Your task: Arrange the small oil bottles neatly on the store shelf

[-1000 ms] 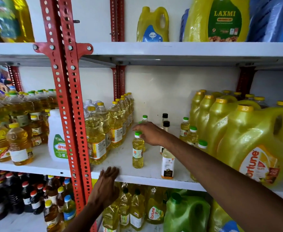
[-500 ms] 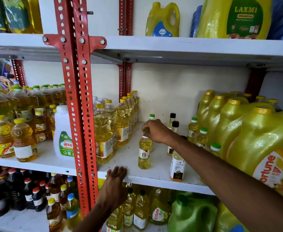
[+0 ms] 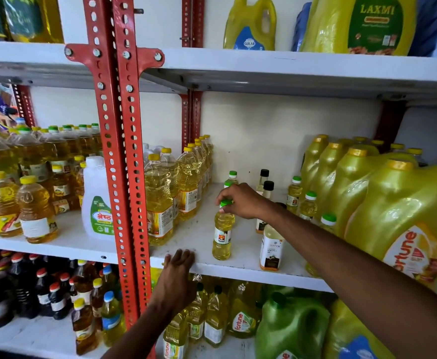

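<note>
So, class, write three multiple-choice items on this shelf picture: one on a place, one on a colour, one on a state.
1. Where does the left hand rest?
A. on the middle shelf's front edge
B. on a jug
C. on the top shelf

2. What colour is the cap of the small bottle under the right hand?
A. black
B. yellow
C. green

3. How does that bottle stand?
A. on its side
B. upright on the shelf
C. upside down

Answers: A, the fingers lie on the white edge; C, green shows between the fingers; B, its base sits on the shelf.

two bare forearms, no sleeves, no rings or watch showing on left hand (image 3: 177, 278) or right hand (image 3: 242, 200).
</note>
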Tool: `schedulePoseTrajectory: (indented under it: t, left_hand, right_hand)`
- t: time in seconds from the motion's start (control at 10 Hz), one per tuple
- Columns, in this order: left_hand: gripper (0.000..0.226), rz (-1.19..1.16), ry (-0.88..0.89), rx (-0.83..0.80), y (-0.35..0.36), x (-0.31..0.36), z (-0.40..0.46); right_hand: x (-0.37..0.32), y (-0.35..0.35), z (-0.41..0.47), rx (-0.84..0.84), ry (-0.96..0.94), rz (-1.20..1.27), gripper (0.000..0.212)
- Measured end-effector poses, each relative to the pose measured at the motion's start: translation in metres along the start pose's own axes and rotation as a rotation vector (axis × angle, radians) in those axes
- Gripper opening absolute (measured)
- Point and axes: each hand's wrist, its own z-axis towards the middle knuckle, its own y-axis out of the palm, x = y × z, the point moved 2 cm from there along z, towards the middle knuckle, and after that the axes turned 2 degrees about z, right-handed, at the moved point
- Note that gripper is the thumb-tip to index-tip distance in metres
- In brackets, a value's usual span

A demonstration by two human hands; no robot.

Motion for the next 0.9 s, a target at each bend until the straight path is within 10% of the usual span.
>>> schedulePoseTrajectory:
  t: [0.6,0.9]
  left_hand:
    - [0.076,0.009,-0.001,-0.012,0.001,0.001,-0.001]
    - [0.074,0.102,0.035,0.087,-0.011,0.012,0.018]
  right_hand:
    - [-0.01,-0.003,-0.013,-0.054,-0.011,0.0,0.028]
    - [0.0,-0.016,-0.039,0.13,0.002,-0.099,0.066]
